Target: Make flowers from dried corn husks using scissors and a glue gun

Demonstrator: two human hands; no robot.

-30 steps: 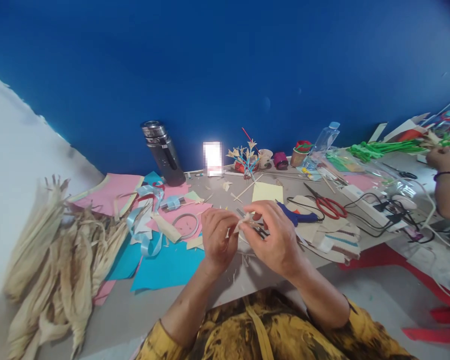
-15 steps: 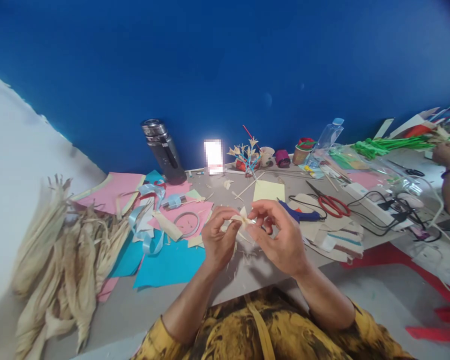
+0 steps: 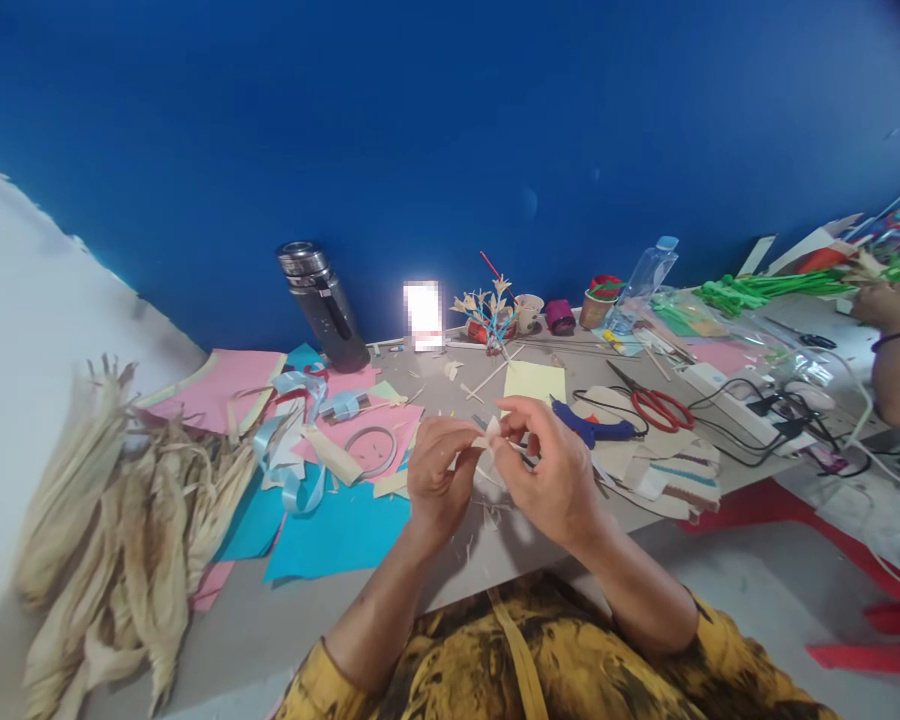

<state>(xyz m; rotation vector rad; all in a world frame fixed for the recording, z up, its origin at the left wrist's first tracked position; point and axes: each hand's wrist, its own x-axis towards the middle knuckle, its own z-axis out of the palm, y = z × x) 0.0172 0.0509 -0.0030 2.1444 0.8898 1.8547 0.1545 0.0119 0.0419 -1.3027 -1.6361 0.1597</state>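
Between my two hands is a small cream-coloured flower (image 3: 493, 428) that looks made of corn husk, partly hidden by fingers. My left hand (image 3: 442, 475) pinches it from the left with thumb and forefinger. From the right, the thumb and forefinger of my right hand (image 3: 547, 470) close on its petals. Beyond my right hand lies a blue glue gun (image 3: 592, 425), and past it a pair of red-handled scissors (image 3: 656, 405). A yellow paper square (image 3: 534, 383) is just behind my hands.
Dried corn husks (image 3: 131, 520) heap up at the left. Blue paper (image 3: 337, 530), pink paper and ribbon lie near them. A dark flask (image 3: 322, 310) and several husk flowers (image 3: 487, 310) stand along the wall. A power strip (image 3: 742, 405) and another person's hand (image 3: 889, 310) are at the right.
My right fingers have closed in on the flower, covering more of it. Its spread petals show less now. The view has shifted slightly.
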